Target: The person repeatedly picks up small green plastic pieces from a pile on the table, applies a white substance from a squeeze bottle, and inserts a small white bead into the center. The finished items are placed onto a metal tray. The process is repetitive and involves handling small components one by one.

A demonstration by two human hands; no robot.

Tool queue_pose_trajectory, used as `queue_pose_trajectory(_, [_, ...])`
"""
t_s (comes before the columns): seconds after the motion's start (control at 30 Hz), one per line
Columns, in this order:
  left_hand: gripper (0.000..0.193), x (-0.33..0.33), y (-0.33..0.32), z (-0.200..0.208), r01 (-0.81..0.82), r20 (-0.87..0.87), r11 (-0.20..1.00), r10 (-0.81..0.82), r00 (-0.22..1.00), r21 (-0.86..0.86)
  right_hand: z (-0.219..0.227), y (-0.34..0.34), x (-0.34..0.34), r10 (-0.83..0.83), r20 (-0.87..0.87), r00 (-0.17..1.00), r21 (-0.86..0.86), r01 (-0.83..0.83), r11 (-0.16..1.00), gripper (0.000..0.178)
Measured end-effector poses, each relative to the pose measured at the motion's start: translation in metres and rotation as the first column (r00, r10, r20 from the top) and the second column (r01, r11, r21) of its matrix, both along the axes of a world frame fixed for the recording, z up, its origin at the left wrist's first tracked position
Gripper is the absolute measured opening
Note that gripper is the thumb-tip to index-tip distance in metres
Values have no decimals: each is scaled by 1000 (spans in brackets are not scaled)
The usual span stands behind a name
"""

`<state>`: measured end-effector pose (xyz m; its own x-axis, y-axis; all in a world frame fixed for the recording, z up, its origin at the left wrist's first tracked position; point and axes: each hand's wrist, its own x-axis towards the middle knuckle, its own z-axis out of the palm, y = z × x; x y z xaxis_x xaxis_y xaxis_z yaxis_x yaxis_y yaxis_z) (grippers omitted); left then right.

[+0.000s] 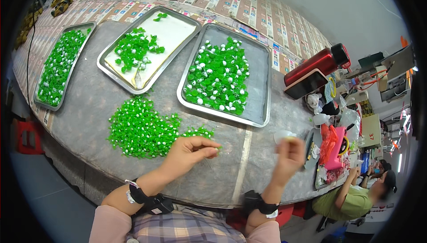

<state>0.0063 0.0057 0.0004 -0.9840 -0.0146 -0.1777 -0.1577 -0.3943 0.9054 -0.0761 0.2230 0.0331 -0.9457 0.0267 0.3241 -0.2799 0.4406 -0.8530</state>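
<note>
My left hand (pixel 186 155) is closed in a pinch beside a heap of small green plastic pieces with white spots (pixel 142 129). Between thumb and forefinger a tiny green piece (pixel 219 148) shows in part. To the right, my right hand (pixel 290 159) is raised over the table, blurred, its fingers curled together; what they hold, if anything, cannot be made out. A small whitish translucent thing (pixel 283 135) lies just behind its fingertips. A thin row of green pieces (pixel 198 131) trails from the heap toward my left fingers.
Behind the heap stand three metal trays holding green-and-white pieces: a left tray (pixel 92 26), a white-lined middle tray (pixel 175 22) and a right tray (pixel 262 78). A red flask (pixel 311 67) and a phone (pixel 306 84) lie farther right. A pink holder (pixel 336 147) stands near another person (pixel 351 198).
</note>
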Motion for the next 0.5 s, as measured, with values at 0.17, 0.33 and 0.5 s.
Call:
queue_pose_trajectory(0.17, [19,-4,-9,0,-57,99,962,31,995,267,-6,45,-33,-247,-175,953,45,259,965,45])
queue_pose_trajectory(0.33, [20,-2,-9,2,-7,126,943,-37,991,332,-51,78,-51,44,282,958,165,-93,982,57])
queue_pose_trajectory(0.5, [19,-1,-13,3,10,175,914,-88,981,405,8,16,-18,129,119,985,-287,-90,954,40])
